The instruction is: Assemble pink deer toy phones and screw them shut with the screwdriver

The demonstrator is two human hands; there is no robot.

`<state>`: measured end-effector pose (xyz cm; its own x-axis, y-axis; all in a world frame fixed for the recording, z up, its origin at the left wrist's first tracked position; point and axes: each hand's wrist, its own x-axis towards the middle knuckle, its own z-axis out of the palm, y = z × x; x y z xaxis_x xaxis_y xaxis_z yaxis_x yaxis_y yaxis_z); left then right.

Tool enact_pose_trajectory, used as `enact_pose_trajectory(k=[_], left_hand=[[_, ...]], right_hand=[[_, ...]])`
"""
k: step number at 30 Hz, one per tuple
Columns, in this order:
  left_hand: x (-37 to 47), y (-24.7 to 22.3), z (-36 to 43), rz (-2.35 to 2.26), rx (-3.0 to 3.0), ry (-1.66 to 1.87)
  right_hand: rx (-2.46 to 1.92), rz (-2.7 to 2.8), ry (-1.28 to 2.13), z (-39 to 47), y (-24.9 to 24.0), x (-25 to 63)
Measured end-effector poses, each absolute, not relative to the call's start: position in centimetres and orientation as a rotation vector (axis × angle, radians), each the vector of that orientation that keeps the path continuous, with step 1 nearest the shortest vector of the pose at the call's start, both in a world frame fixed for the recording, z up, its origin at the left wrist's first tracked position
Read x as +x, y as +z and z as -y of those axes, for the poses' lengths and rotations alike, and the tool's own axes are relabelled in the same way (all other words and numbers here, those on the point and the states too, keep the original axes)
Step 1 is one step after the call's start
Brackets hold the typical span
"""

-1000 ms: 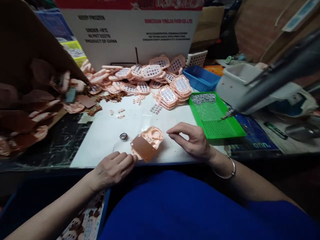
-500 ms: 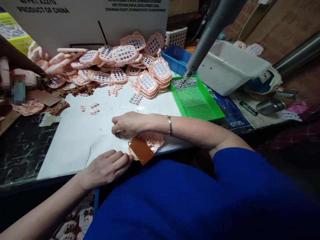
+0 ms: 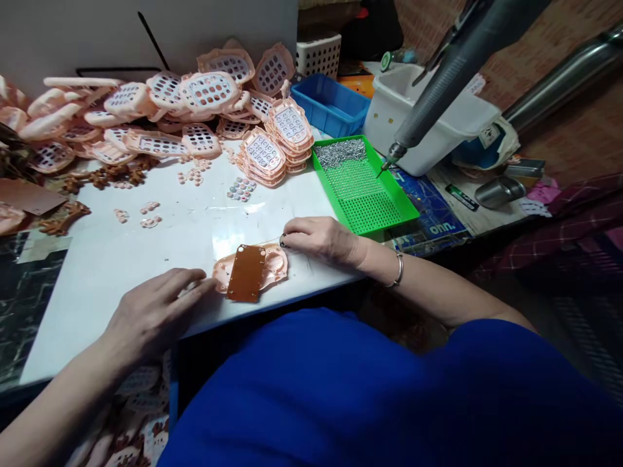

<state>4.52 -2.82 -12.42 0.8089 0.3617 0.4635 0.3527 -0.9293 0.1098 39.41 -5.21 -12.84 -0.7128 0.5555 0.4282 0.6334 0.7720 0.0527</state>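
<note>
A brown circuit board (image 3: 246, 275) lies across a pink plastic shell (image 3: 275, 266) near the table's front edge, its inner side up. My left hand (image 3: 158, 301) rests at the shell's left end, fingers stretched out and the fingertips by its rim. Just right of the shell is my right hand (image 3: 324, 240), fingers curled together and pointing left. Whatever those fingers may pinch is too small to make out. A bracelet (image 3: 399, 269) circles the right wrist.
Pink keypad shells (image 3: 209, 94) are heaped along the back, beside stacked shells (image 3: 263, 155). Small button pieces (image 3: 242, 188) lie in front. A green tray (image 3: 365, 207) holds screws (image 3: 341, 154); an electric screwdriver (image 3: 423, 104) hangs over it. Blue (image 3: 331, 104) and white bins (image 3: 438, 117) stand behind.
My right hand has moved from across the shell to its right side, uncovering the board. My left fingers have loosened and straightened. The view has shifted to the right.
</note>
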Motion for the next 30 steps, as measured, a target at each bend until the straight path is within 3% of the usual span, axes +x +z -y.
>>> enact_pose_trajectory(k=[6,9,16,20,25,30], left_hand=[[8.8,-11.4,5.9,-0.970,2.769,1.003],[10.1,-11.4,6.7,-1.010,2.917,0.924],[11.7,-11.3,7.4,-1.060,3.041,0.884],[11.7,-11.4,7.8,-1.066,2.981,1.005],[10.7,-10.8,8.7,-1.312,2.128,0.977],[10.5,-9.0,8.1,-1.343,1.377,0.801]], right_hand=[[-1.045,2.529,-0.039,6.7,-13.8,39.4],[-1.194,2.438,0.089,6.4,-13.4,38.9],[-1.377,2.537,0.026,5.7,-12.9,37.8],[-1.252,2.323,0.038,5.7,-12.5,37.8],[-0.939,2.237,0.367,6.1,-11.9,37.2],[-0.993,2.439,0.251,5.9,-12.8,36.3]])
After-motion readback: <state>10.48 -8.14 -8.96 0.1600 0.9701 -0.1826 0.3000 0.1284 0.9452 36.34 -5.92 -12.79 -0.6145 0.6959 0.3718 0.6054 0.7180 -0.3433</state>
